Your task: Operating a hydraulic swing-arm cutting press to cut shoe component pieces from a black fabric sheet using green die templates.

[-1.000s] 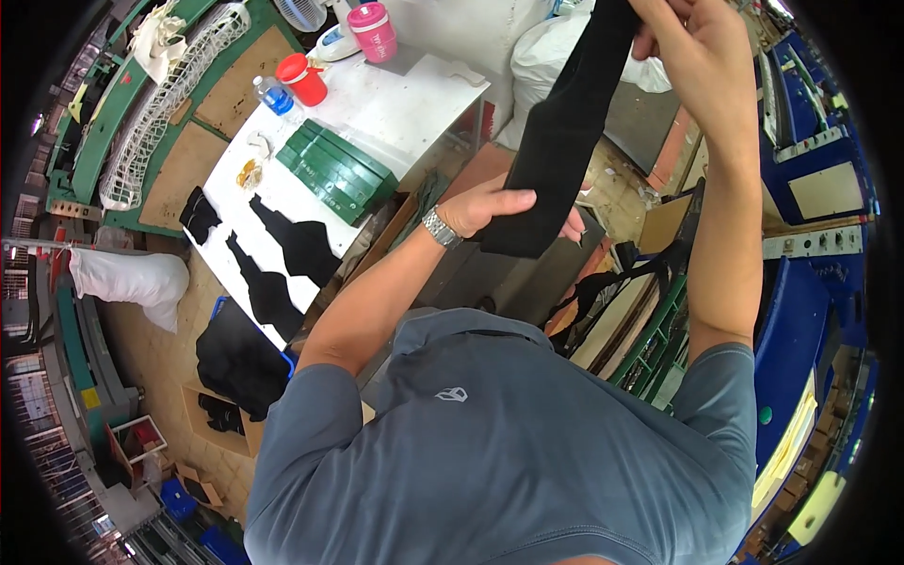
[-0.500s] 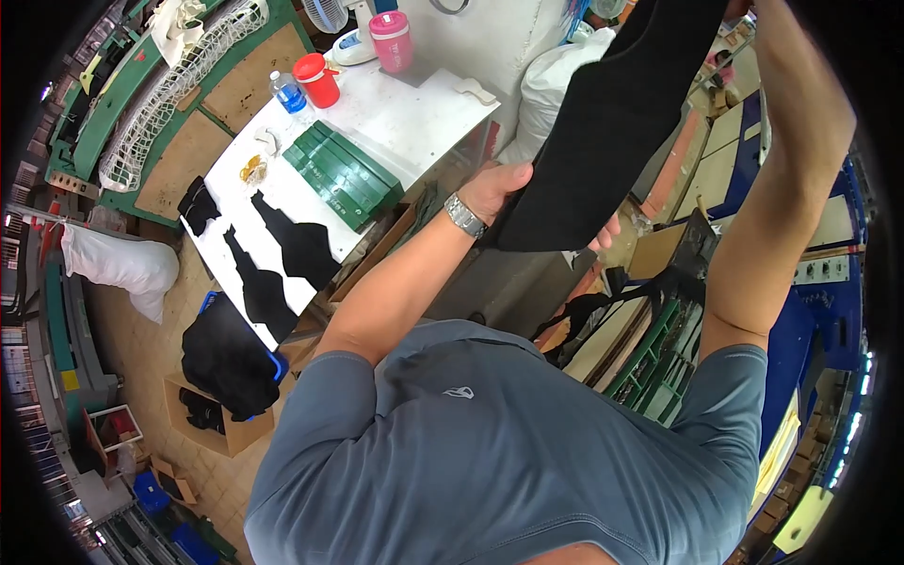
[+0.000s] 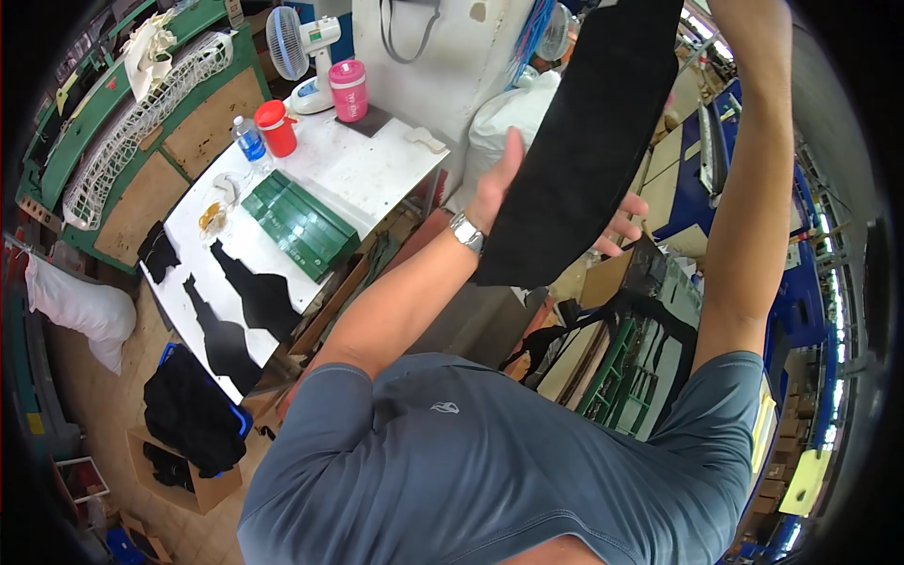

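A long black knitted fabric piece (image 3: 584,141) hangs slanting in front of me, its upper end cut off by the top of the view. My left hand (image 3: 494,188), with a metal watch at the wrist, lies behind its lower part. The thumb sticks up along the left edge, and stretched fingers show past the right edge, so the palm backs the cloth without closing on it. My right forearm (image 3: 753,188) reaches up beyond the top edge, leaving that hand out of sight. Similar black pieces (image 3: 252,297) lie flat on the white table (image 3: 386,155) to the left.
On the table stand a green box (image 3: 301,221), a red jug (image 3: 276,129), a pink tumbler (image 3: 348,91), a water bottle (image 3: 248,138) and a fan (image 3: 306,56). Black cloth (image 3: 193,410) and a cardboard box (image 3: 179,490) are at lower left. A white sack (image 3: 499,122) stands behind.
My left thumb has lifted off the fabric and the fingers have spread. The right hand has risen out of view. The surroundings have shifted left and down.
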`<state>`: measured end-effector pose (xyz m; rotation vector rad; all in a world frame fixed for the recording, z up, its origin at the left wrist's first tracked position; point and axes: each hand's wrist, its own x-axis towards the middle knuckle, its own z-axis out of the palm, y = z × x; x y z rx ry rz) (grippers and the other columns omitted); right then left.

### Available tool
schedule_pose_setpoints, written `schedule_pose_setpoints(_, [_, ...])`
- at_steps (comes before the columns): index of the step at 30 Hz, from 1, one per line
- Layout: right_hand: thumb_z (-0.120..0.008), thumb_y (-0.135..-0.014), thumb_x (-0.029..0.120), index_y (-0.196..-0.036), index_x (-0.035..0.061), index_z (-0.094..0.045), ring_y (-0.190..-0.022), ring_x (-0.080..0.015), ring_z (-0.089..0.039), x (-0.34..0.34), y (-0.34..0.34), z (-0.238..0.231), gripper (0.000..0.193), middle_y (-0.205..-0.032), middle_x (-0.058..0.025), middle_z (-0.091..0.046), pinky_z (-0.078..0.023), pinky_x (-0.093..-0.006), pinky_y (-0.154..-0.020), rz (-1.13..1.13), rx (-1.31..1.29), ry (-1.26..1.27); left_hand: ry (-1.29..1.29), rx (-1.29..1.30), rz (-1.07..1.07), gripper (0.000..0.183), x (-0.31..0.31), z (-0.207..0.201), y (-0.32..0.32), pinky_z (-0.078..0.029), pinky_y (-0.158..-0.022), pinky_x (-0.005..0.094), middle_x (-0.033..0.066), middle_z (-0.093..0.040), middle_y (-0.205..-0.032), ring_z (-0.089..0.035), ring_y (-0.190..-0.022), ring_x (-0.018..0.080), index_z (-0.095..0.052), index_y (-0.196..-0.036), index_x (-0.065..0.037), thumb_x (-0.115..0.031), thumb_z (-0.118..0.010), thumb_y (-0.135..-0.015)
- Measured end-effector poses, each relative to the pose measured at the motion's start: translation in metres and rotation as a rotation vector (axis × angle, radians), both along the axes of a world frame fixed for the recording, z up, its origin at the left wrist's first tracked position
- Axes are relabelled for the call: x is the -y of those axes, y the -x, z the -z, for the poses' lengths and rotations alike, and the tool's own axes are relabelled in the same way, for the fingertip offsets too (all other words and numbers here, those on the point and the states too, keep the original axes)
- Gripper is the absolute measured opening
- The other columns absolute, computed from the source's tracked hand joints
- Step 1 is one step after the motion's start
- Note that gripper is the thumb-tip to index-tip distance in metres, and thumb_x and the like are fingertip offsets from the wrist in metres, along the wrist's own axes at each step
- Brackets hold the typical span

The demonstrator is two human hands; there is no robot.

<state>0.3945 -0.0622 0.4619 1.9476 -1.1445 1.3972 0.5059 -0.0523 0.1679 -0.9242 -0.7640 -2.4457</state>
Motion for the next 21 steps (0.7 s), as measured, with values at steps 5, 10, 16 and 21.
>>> schedule_pose_setpoints(5, [-0.071, -0.102, 0.015, -0.1, -0.0033, -0.073, -0.061, -0.0059, -0.056, 0.007, 0.039, -0.001, 0.019, -0.071, 0.002, -0.064, -0.043, -0.0255, -0.054, 0.06, 0.054, -0.143, -0.02, -0.143, -0.008, 0.109, -0.005, 0.005, -0.008, -0.042, -0.114, 0.0653, 0.0355, -0.036, -0.165, -0.048, -0.143, 0.0522, -0.024, -0.17, -0.002, -0.082, -0.043, -0.098])
schedule_pose_setpoints(10, [-0.07, -0.103, 0.018, -0.105, -0.0027, -0.072, -0.064, -0.0087, -0.058, 0.013, 0.053, 0.013, 0.021, -0.077, -0.001, -0.066, -0.047, -0.0272, -0.059, 0.034, 0.168, -0.367, -0.217, 0.163, -0.026, 0.089, -0.018, 0.0, -0.026, -0.031, -0.118, 0.0764, 0.0336, -0.026, -0.171, -0.034, -0.152, 0.0578, -0.018, -0.172, -0.005, -0.049, -0.051, -0.101])
schedule_pose_setpoints(16, [-0.07, -0.103, 0.018, -0.112, -0.0011, -0.075, -0.066, -0.0093, -0.059, 0.05, 0.065, 0.035, 0.022, -0.078, -0.0006, -0.066, -0.051, -0.029, -0.064, 0.115, 0.143, -0.568, -0.145, 0.304, -0.084, 0.082, -0.029, 0.022, -0.07, -0.036, -0.122, 0.0666, 0.0269, -0.038, -0.168, -0.039, -0.154, 0.0477, -0.023, -0.169, 0.001, -0.025, -0.055, -0.098])
schedule_pose_setpoints(21, [-0.071, -0.105, 0.038, -0.147, 0.0038, -0.064, -0.073, -0.0037, -0.052, 0.122, 0.106, 0.084, 0.055, -0.095, 0.0043, -0.065, -0.042, -0.0202, -0.069, -0.052, 0.171, -0.641, 0.079, 0.739, -0.722, 0.076, -0.042, 0.098, -0.117, -0.047, -0.114, 0.0357, 0.008, -0.059, -0.152, -0.058, -0.134, 0.0162, -0.037, -0.164, 0.001, -0.004, -0.071, -0.097])
